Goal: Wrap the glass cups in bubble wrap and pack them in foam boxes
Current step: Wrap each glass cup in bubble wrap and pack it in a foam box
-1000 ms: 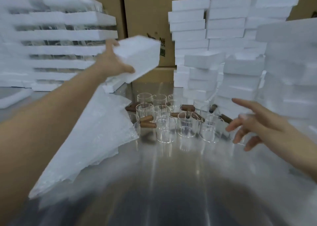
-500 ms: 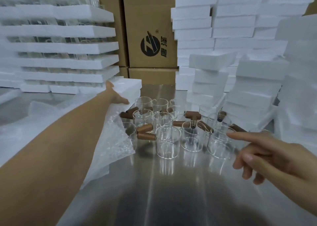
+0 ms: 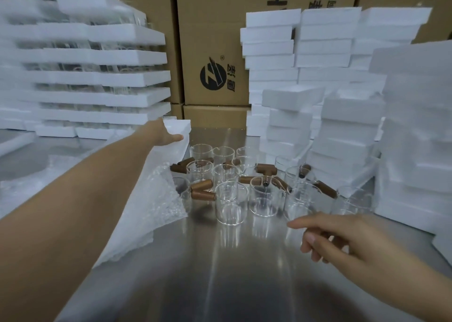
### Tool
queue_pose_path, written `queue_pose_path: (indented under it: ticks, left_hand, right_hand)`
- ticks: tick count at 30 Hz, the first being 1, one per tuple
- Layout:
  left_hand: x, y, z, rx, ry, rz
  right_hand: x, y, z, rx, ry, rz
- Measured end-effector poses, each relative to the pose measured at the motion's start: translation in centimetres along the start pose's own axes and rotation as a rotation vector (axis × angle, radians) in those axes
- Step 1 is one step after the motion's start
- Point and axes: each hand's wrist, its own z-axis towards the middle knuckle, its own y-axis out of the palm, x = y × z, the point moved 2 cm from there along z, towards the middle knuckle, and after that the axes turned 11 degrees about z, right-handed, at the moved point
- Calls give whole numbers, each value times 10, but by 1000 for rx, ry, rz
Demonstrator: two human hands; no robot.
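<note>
Where the view ended: brown cartons (image 3: 215,40) stood stacked, and one bore a round black logo.
Left stack: foam trays (image 3: 97,77) lay in layers with glassware showing between them. This part was blurred.
Right stacks: foam boxes (image 3: 327,35) were piled in several columns. The nearer columns sat unevenly and came down to the surface just beside the cups.
Surface: shiny metal (image 3: 220,272) carried everything in view.
Bubble wrap: a heap of sheets (image 3: 156,199) lay on the left of the surface under the left forearm. Its edge overlapped the leftmost cups.
Left hand: it was stretched far forward (image 3: 163,134) to a single box (image 3: 182,126) at the wrap's far end, just before the trays. The thumb lay along the box's near face. The fingers were hidden, so grip or mere touch could not be told.
Right hand: it hovered (image 3: 342,238) low over the surface, just in front of the nearest cups. The index finger was stretched out to the left, the other fingers were loosely bent, and it held nothing.
Cups: a cluster of clear glass (image 3: 231,204) stood upright and unwrapped on the surface, between the wrap and the foam boxes.
Handles: short brown stubs (image 3: 203,194) stuck out sideways from the cups.
</note>
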Motion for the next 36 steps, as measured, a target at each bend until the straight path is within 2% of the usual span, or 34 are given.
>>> queue_pose_path:
  ticks: [5, 8, 15, 23, 28, 36]
  left_hand:
    - [2, 3, -2, -83, -49, 138]
    - [4, 7, -3, -155, -105, 110]
    - [4, 9, 1, -163, -133, 126]
    - [0, 2, 0, -202, -68, 216]
    - [-1, 3, -4, -122, -6, 259]
    - [-9, 6, 1, -123, 69, 271]
  right_hand:
    - [2, -5, 0, 6, -23, -113]
    - [1, -5, 1, 4, -30, -101]
    - [2, -1, 2, -39, -30, -54]
    - [5, -2, 2, -47, -70, -118]
    - [7, -1, 2, -46, -73, -125]
    - [10, -3, 1, -51, -55, -161]
